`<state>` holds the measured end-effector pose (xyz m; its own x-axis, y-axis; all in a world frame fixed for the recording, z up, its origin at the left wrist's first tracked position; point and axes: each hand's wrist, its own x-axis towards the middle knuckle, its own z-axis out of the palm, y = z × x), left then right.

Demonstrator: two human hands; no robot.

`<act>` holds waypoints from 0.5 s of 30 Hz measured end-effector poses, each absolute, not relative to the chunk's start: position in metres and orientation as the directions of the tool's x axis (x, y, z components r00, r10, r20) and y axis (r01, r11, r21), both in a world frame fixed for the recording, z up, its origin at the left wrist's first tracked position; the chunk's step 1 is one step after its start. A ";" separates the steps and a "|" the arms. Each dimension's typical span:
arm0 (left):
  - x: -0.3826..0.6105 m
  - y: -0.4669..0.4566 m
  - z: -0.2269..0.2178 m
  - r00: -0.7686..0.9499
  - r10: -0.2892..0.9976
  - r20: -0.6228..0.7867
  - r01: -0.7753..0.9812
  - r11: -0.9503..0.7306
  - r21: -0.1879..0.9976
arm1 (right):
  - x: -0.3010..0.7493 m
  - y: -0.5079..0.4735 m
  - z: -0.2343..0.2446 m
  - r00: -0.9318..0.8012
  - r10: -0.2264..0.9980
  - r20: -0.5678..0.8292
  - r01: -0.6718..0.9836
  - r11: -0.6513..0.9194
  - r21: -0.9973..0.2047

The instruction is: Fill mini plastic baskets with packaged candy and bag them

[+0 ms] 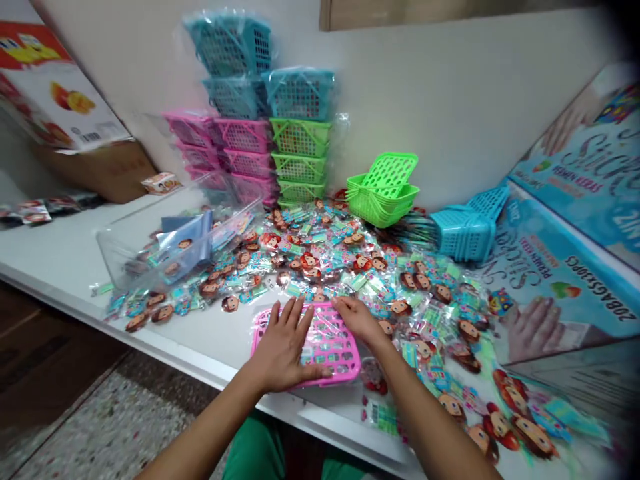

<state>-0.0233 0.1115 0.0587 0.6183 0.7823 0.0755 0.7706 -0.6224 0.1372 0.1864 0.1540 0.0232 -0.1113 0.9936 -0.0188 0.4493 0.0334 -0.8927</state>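
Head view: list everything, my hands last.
Table: one, white, centre
Wall: one, whitish, behind
Floor: one, grey, below
Pink basket: one, pink, front
Wrapped baskets: many, blue, pink, green, back left
Loose baskets: several, green, blue, back right
Packets: many, multicoloured, across table
Bin: one, clear, left
Small box: one, whitish, back left
Cartons: several, blue, brown, white-red, both sides
Trousers: one pair, green, bottom
Left hand: one, bare, on basket
Right hand: one, bare, basket's edge

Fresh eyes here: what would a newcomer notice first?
Probably the tall stack of wrapped blue, pink and green baskets by the wall. Next, the bright pink basket near the front of the table, with the left hand and right hand on it. Cartoon-headed packets lie scattered behind.
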 end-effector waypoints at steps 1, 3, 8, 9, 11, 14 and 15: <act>-0.023 0.111 0.058 0.620 0.781 0.076 0.770 -0.624 0.132 | 0.189 0.155 0.023 -0.120 0.993 -0.023 0.441 0.033 -0.897; -0.024 0.111 0.058 0.619 0.782 0.075 0.772 -0.623 0.123 | 0.194 0.157 0.024 -0.125 0.992 -0.021 0.433 0.035 -0.901; -0.024 0.112 0.058 0.618 0.783 0.073 0.773 -0.622 0.126 | 0.207 0.157 0.035 -0.015 0.998 0.056 0.485 0.056 -0.873; -0.024 0.112 0.057 0.619 0.782 0.072 0.772 -0.622 0.127 | 0.208 0.156 0.038 0.004 0.997 0.080 0.504 0.067 -0.861; -0.024 0.112 0.057 0.619 0.782 0.071 0.772 -0.623 0.127 | 0.210 0.153 0.046 0.026 0.992 0.121 0.536 0.088 -0.840; -0.024 0.113 0.056 0.617 0.783 0.079 0.772 -0.622 0.131 | 0.207 0.145 0.055 0.011 0.972 0.235 0.620 0.178 -0.764; -0.024 0.113 0.056 0.618 0.782 0.083 0.771 -0.623 0.134 | 0.205 0.142 0.057 -0.013 0.958 0.288 0.662 0.224 -0.716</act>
